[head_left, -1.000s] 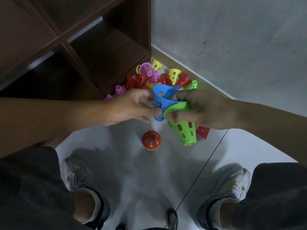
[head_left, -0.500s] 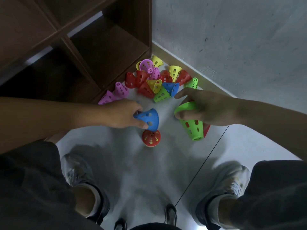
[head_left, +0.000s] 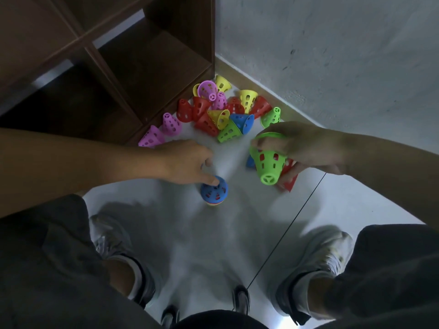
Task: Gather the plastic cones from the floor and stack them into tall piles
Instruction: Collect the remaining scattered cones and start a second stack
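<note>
A blue cone (head_left: 214, 192) stands on the floor over a red cone whose rim just shows beneath it. My left hand (head_left: 187, 161) hovers right above it, a fingertip touching its top. My right hand (head_left: 301, 144) grips a green cone (head_left: 268, 163) by its wide rim, narrow end tilted toward me, just above the floor. A red cone (head_left: 289, 176) and a blue one (head_left: 250, 161) lie partly hidden behind it. A loose heap of several red, yellow, pink, green and blue cones (head_left: 223, 110) lies in the corner.
A dark wooden shelf unit (head_left: 142, 62) stands at the back left and a grey wall (head_left: 332, 55) at the back right, with a skirting strip along its base. My knees and both shoes (head_left: 111, 236) frame bare white floor tiles near me.
My left hand took the blue cone off the green one, carried it down and set it over the red cone on the floor. My right hand lowered the green cone.
</note>
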Motion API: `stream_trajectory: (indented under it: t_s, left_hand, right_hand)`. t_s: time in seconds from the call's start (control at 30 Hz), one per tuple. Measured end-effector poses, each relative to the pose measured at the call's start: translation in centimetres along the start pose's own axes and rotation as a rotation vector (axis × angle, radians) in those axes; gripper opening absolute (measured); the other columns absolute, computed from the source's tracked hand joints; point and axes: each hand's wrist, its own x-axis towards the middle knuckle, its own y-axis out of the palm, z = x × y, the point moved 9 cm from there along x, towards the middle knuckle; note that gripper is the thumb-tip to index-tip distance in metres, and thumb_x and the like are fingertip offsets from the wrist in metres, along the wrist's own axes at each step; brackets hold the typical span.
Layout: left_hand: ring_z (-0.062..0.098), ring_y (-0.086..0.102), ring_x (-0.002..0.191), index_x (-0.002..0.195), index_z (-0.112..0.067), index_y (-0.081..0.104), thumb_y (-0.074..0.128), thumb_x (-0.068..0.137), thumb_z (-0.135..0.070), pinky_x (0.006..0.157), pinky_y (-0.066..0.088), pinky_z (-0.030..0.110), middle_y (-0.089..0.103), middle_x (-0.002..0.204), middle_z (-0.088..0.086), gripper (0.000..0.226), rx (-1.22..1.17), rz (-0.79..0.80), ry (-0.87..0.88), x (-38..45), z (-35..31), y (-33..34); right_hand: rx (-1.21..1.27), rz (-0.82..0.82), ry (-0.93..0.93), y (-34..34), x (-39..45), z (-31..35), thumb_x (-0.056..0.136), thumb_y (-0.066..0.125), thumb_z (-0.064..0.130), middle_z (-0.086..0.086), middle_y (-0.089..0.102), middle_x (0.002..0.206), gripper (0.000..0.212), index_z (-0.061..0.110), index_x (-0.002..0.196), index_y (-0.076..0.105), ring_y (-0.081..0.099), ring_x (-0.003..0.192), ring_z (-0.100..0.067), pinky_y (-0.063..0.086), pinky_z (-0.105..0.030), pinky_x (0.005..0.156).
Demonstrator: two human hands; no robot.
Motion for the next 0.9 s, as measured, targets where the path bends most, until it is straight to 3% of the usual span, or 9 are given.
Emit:
stream_trajectory:
  t_s: [0.07, 0.2, 0.27, 0.33, 0.5, 0.63, 0.7, 0.77, 0.9]
  left_hand:
    - [0.007, 0.06, 0.076, 0.11, -0.023, 0.063, 0.071, 0.079, -0.065, 0.066, 0.043, 0.027, 0.063, 0.086, -0.012, 0.053, -0.074, -0.028, 0.021, 0.1, -0.4, -0.6]
    - [-0.018, 0.052, 0.086, 0.134, -0.025, 0.054, 0.076, 0.075, -0.062, 0.069, 0.037, 0.004, 0.059, 0.117, -0.014, 0.073, -0.327, -0.155, 0.134, -0.6, -3.1, -3.3]
    - [-0.01, 0.054, 0.096, 0.146, -0.03, 0.044, 0.073, 0.069, -0.068, 0.075, 0.041, 0.007, 0.049, 0.13, -0.019, 0.091, -0.457, -0.205, 0.18, -1.2, -4.6, -4.7]
    - [-0.001, 0.056, 0.106, 0.154, -0.037, 0.034, 0.07, 0.067, -0.073, 0.08, 0.046, 0.014, 0.04, 0.14, -0.023, 0.101, -0.536, -0.23, 0.213, -1.6, -5.6, -5.6]
    - [-0.02, 0.036, 0.125, 0.159, -0.036, 0.023, 0.066, 0.085, -0.058, 0.084, 0.038, 0.002, 0.03, 0.151, -0.023, 0.088, -0.587, -0.283, 0.28, -2.2, -7.1, -6.9]
    - [-0.008, 0.027, 0.144, 0.159, -0.024, 0.03, 0.055, 0.1, -0.042, 0.094, 0.034, 0.001, 0.032, 0.16, -0.011, 0.066, -0.55, -0.339, 0.333, -2.5, -7.7, -7.1]
    - [-0.006, 0.028, 0.145, 0.157, -0.019, 0.035, 0.049, 0.104, -0.038, 0.103, 0.035, 0.007, 0.037, 0.159, -0.006, 0.058, -0.529, -0.388, 0.339, -2.8, -7.7, -7.4]
    - [-0.001, 0.041, 0.139, 0.154, -0.013, 0.04, 0.046, 0.107, -0.033, 0.11, 0.038, 0.017, 0.048, 0.152, -0.001, 0.052, -0.516, -0.469, 0.336, -3.2, -7.4, -7.9]
    - [0.018, 0.07, 0.098, 0.143, -0.02, 0.049, 0.053, 0.102, -0.04, 0.086, 0.056, 0.045, 0.073, 0.107, 0.005, 0.046, -0.595, -0.519, 0.263, -2.7, -6.4, -7.8]
  right_hand:
    - [0.059, -0.034, 0.023, -0.4, 0.2, -0.5, 0.101, 0.054, 0.043, -0.007, 0.073, 0.1, 0.036, 0.013, 0.117, 0.065, 0.07, 0.084, -0.02, 0.059, -0.029, 0.068]
    - [0.311, -0.117, 0.157, -0.3, 0.4, -1.7, 0.097, 0.064, 0.039, -0.013, 0.069, 0.12, 0.022, 0.022, 0.111, 0.066, 0.068, 0.091, -0.018, 0.059, -0.034, 0.07]
    - [0.442, -0.15, 0.191, -0.5, 0.5, -1.8, 0.097, 0.061, 0.04, -0.015, 0.066, 0.129, 0.017, 0.024, 0.103, 0.065, 0.066, 0.086, -0.014, 0.057, -0.031, 0.076]
    - [0.557, -0.18, 0.207, -0.5, 0.2, -1.4, 0.095, 0.064, 0.042, -0.014, 0.07, 0.123, 0.026, 0.019, 0.106, 0.067, 0.07, 0.089, -0.016, 0.06, -0.035, 0.076]
    - [0.744, -0.143, 0.292, 1.3, -0.3, -1.2, 0.098, 0.062, 0.039, -0.011, 0.077, 0.102, 0.032, 0.013, 0.116, 0.067, 0.075, 0.092, -0.025, 0.062, -0.044, 0.072]
    - [0.84, -0.154, 0.298, 1.7, -0.3, -0.7, 0.1, 0.058, 0.04, -0.008, 0.076, 0.101, 0.033, 0.016, 0.12, 0.066, 0.073, 0.084, -0.022, 0.062, -0.045, 0.07]
    - [0.891, -0.153, 0.296, 1.9, -0.4, -0.6, 0.101, 0.056, 0.042, -0.008, 0.075, 0.108, 0.034, 0.018, 0.123, 0.065, 0.074, 0.087, -0.023, 0.062, -0.047, 0.07]
    - [0.934, -0.165, 0.299, 1.9, -0.6, -0.4, 0.102, 0.053, 0.043, -0.011, 0.073, 0.113, 0.036, 0.018, 0.126, 0.063, 0.074, 0.09, -0.026, 0.062, -0.048, 0.067]
    - [0.931, -0.187, 0.28, 2.0, -0.7, -0.1, 0.102, 0.052, 0.045, -0.01, 0.069, 0.121, 0.038, 0.019, 0.13, 0.06, 0.073, 0.09, -0.025, 0.062, -0.047, 0.062]
